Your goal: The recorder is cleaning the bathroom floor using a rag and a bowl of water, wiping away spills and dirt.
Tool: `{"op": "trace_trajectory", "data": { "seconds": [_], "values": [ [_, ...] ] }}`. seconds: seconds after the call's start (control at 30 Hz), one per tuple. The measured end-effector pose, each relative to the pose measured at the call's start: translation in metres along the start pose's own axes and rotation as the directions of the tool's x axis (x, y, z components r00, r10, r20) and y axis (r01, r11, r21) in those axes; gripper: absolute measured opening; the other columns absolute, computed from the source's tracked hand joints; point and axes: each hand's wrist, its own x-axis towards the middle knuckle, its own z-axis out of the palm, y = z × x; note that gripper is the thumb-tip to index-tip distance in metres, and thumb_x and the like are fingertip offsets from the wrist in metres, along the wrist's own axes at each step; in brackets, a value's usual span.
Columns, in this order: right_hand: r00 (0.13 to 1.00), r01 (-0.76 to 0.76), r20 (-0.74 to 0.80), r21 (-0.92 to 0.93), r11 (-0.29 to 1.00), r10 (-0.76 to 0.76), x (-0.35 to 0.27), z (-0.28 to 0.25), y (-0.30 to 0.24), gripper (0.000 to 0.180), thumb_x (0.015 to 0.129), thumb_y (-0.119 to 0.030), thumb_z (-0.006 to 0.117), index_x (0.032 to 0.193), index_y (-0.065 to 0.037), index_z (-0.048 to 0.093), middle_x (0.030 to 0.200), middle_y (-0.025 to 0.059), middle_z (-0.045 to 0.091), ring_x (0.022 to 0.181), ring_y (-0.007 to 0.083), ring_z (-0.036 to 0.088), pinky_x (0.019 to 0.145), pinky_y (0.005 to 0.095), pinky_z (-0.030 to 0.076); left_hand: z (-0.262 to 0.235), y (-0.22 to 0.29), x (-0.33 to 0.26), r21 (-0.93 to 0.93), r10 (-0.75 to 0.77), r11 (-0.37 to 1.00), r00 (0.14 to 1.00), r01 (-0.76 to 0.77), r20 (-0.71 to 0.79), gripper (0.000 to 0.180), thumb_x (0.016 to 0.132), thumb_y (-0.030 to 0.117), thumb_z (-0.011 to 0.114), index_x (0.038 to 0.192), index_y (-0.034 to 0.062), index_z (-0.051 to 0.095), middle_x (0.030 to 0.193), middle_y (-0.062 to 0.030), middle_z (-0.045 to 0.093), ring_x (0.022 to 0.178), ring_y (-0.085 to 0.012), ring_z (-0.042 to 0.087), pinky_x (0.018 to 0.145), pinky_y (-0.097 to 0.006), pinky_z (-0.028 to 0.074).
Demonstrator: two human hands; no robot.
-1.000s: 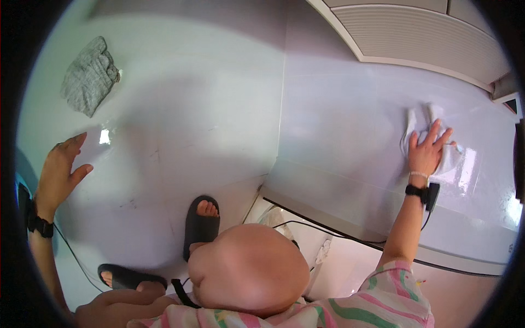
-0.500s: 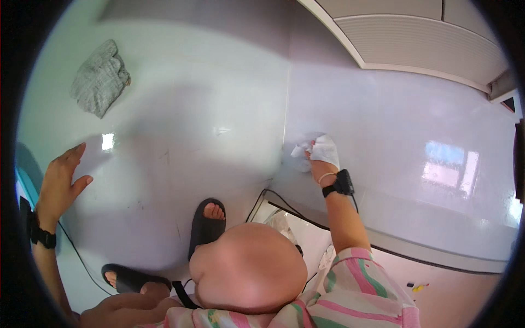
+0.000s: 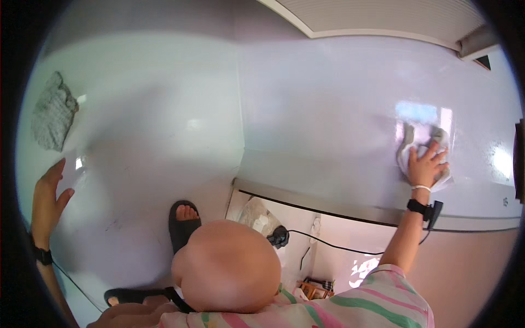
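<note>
My right hand [image 3: 428,165] lies with fingers spread on a white cloth [image 3: 403,158], pressing it to the glossy pale surface [image 3: 328,115] on the right. The cloth is bunched, and its folds stick out beyond the fingertips. On the far left, my left hand [image 3: 49,199] is open and empty, its thumb held away from the other fingers. A crumpled grey cloth [image 3: 54,115] lies beyond it on the shiny pale floor [image 3: 147,142].
A light ribbed cabinet panel [image 3: 383,19] overhangs the far right. A raised sill [image 3: 328,203] runs along the near edge of the right-hand surface. A dark cable [image 3: 333,247] trails to my right wrist. My knee and a black slipper [image 3: 180,229] are at the front.
My right hand and the white cloth have moved right across the surface, and its fingers have spread. The view has shifted right. My left hand stays open.
</note>
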Motion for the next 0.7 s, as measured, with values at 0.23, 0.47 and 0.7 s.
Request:
{"op": "trace_trajectory", "data": {
  "seconds": [0.23, 0.47, 0.7],
  "values": [
    [0.751, 0.348, 0.556, 0.126, 0.929, -0.357, -0.087, -0.057, -0.218, 0.080, 0.090, -0.056, 0.055, 0.157, -0.020, 0.030, 0.166, 0.0152, 0.012, 0.149, 0.0502, 0.006, 0.112, 0.0740, 0.016, 0.007, -0.017, -0.014, -0.024, -0.078, 0.996, 0.989, 0.081, 0.126, 0.068, 0.077, -0.006, 0.073, 0.140, -0.0061, 0.048, 0.135, -0.0268, 0.057, 0.113, -0.0403, 0.061, 0.097, -0.041, 0.051],
    [0.478, 0.790, 0.505, 0.111, 0.604, -0.719, -0.192, -0.043, -0.339, 0.056, 0.096, -0.041, 0.045, 0.149, -0.024, 0.042, 0.161, 0.0078, 0.031, 0.145, 0.0332, 0.029, 0.117, 0.0551, 0.021, -0.009, 0.002, -0.015, -0.044, -0.031, 0.998, 0.995, 0.035, 0.090, 0.065, 0.078, -0.006, 0.072, 0.139, -0.0052, 0.050, 0.135, -0.0262, 0.056, 0.117, -0.0409, 0.059, 0.100, -0.042, 0.050],
    [0.370, 0.114, 0.401, 0.876, 0.469, -0.838, -0.149, -0.048, -0.225, 0.050, 0.080, -0.007, 0.063, 0.129, -0.010, 0.063, 0.128, 0.0140, 0.064, 0.130, 0.0326, 0.053, 0.105, 0.0427, 0.046, -0.024, 0.016, -0.015, -0.017, -0.002, 1.000, 0.997, 0.004, 0.074, 0.063, 0.079, 0.000, 0.075, 0.137, -0.0043, 0.052, 0.130, -0.0254, 0.060, 0.111, -0.0383, 0.062, 0.097, -0.041, 0.050]
  ]
}}
